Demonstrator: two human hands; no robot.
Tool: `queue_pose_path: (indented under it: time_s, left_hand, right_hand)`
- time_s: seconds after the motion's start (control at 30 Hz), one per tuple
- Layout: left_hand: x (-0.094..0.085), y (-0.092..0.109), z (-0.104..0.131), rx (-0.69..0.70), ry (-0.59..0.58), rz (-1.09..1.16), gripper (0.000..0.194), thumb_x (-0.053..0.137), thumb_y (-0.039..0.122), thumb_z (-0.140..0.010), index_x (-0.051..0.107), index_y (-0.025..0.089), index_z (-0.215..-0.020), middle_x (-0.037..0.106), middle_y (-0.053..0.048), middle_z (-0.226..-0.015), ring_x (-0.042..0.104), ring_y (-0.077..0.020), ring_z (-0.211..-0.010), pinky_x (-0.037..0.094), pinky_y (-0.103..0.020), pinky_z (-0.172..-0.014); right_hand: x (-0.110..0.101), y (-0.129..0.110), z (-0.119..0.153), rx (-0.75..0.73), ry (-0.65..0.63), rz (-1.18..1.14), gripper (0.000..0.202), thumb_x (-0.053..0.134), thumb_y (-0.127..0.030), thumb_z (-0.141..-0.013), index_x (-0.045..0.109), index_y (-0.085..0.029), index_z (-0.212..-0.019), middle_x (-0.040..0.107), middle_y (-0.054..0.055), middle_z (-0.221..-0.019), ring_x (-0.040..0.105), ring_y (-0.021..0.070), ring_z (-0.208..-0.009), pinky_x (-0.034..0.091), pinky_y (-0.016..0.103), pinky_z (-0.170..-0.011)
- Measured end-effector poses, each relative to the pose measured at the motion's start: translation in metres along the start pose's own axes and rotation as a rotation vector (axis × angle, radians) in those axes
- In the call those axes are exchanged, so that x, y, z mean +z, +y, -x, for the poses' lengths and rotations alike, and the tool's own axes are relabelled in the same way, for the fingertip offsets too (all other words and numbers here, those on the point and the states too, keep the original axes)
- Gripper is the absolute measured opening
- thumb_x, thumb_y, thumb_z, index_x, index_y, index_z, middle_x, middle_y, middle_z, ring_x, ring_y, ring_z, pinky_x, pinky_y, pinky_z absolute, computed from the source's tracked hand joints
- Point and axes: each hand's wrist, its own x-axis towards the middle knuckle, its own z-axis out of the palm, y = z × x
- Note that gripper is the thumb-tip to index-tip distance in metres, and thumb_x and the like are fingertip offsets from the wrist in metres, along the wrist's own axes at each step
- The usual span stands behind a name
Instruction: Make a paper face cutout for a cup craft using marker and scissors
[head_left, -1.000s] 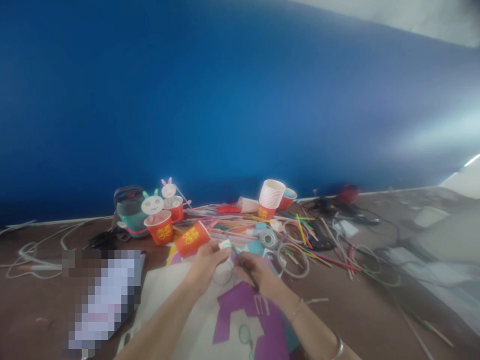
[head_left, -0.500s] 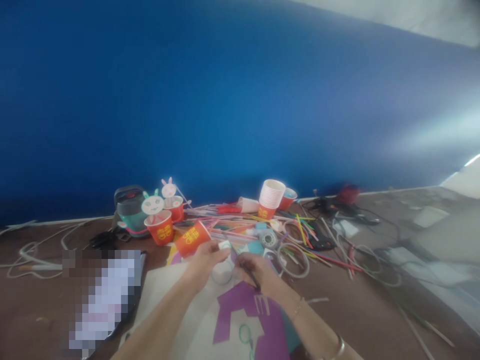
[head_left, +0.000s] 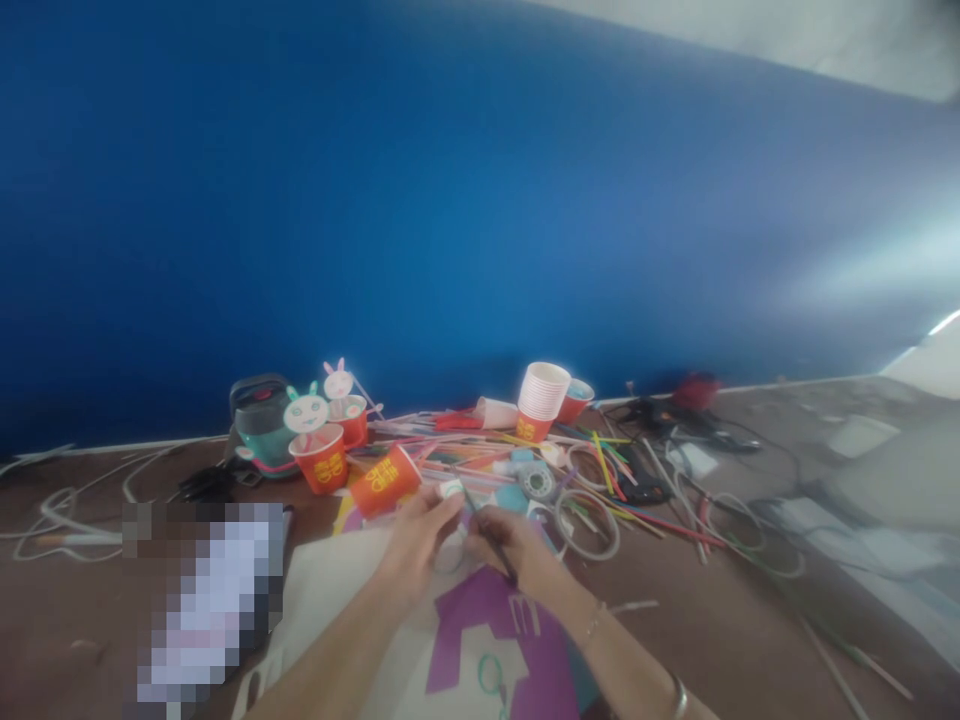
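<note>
My left hand point(head_left: 418, 532) pinches a small white paper piece point(head_left: 451, 488) with green marks on it. Close beside it, my right hand point(head_left: 517, 548) is closed around a slim dark stick-like tool point(head_left: 495, 545), perhaps a pen; blur hides its exact kind. Its upper end points toward the white piece, and I cannot tell whether they touch. Under the hands lie cut purple paper point(head_left: 551, 650) and a large white sheet point(head_left: 352, 580). Green-handled scissors point(head_left: 491, 673) rest near the bottom edge, partly out of frame.
Orange paper cups point(head_left: 386, 480) stand and lie at the back left, two with rabbit faces point(head_left: 305, 408). A cup stack point(head_left: 543, 400) stands behind coloured sticks point(head_left: 465, 450). Tape point(head_left: 535, 482), a clear ring point(head_left: 589, 525) and cables lie right. A pixelated slab point(head_left: 214, 600) is left.
My left hand has shifted slightly to the right with the white piece. My right hand stays nearly in place with the dark tool. The rest lies as before.
</note>
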Motion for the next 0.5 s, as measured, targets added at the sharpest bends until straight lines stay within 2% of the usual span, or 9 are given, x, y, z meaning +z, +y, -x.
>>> queue_pose_path:
  time_s: [0.17, 0.5]
  left_hand:
    - [-0.003, -0.003, -0.002, 0.036, 0.045, -0.095, 0.023, 0.076, 0.031, -0.060, 0.060, 0.015, -0.064, 0.055, 0.003, -0.061, 0.047, -0.0094, -0.059, 0.038, -0.023, -0.061]
    - [-0.010, -0.001, -0.007, 0.056, -0.026, -0.213, 0.021, 0.073, 0.031, -0.064, 0.060, 0.014, -0.064, 0.051, 0.003, -0.057, 0.044, -0.0095, -0.056, 0.036, -0.023, -0.059]
  right_hand:
    - [0.000, -0.001, 0.002, 0.011, -0.046, -0.019, 0.042, 0.068, -0.057, -0.069, 0.050, -0.018, -0.072, 0.035, -0.008, -0.053, 0.029, 0.0074, -0.048, 0.024, 0.022, -0.045]
    - [0.001, 0.001, 0.001, 0.015, -0.035, -0.023, 0.040, 0.066, -0.055, -0.071, 0.049, -0.018, -0.070, 0.036, -0.007, -0.054, 0.031, 0.0080, -0.051, 0.025, 0.022, -0.047]
